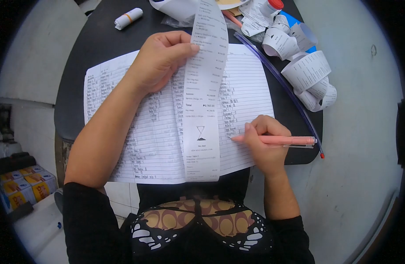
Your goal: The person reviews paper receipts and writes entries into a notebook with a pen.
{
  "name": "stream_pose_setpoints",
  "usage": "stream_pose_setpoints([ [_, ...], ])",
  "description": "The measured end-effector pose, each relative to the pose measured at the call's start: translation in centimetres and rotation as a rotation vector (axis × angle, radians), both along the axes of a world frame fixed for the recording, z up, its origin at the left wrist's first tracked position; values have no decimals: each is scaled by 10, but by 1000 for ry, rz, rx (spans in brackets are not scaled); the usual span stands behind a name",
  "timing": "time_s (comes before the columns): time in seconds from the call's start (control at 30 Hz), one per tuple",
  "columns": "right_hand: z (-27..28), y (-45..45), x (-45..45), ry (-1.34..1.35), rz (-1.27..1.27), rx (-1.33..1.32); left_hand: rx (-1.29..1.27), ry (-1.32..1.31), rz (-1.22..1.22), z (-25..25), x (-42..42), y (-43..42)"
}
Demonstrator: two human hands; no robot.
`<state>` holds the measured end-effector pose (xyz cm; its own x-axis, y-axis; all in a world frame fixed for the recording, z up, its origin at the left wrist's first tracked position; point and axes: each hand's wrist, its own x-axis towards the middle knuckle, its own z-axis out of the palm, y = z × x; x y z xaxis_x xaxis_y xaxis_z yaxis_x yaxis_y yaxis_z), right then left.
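Note:
An open lined notebook with handwritten lists lies on the dark table. A long printed receipt hangs down over its middle, covering part of both pages. My left hand pinches the receipt's left edge near the top, thumb on the front. In my right hand is a pink pen, held in a writing grip. Its tip touches or nearly touches the right page, beside a column of handwritten entries.
Curled receipt strips pile up at the table's right edge. A purple tube-like strip with a red end runs beside the notebook. A rolled paper with an orange band lies at the back left, and a red-capped container stands at the back right.

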<state>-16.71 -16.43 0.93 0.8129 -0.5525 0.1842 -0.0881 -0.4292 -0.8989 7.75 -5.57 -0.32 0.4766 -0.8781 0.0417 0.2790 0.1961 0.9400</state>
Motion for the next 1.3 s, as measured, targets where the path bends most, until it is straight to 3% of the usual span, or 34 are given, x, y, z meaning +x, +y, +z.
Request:
stream_pose_setpoints([
  [0.43, -7, -3, -3, 0, 14, -39, 1, 8, 25, 3, -3, -1],
  [0.53, -1, 1, 1, -63, -24, 60, -4, 38, 22, 3, -2, 0],
  [0.63, -3, 0, -3, 4, 25, -38, -2, 28, 26, 2, -2, -1],
  [0.83, 5, -5, -3, -3, -45, 138, 4, 20, 25, 2, -1, -1],
  [1.13, 1, -5, -3, -1, 17, -16, 17, -7, 24, 1, -2, -1],
  [1.3, 2, -3, -3, 10, -15, 44, -7, 68, 25, 3, -4, -1],
])
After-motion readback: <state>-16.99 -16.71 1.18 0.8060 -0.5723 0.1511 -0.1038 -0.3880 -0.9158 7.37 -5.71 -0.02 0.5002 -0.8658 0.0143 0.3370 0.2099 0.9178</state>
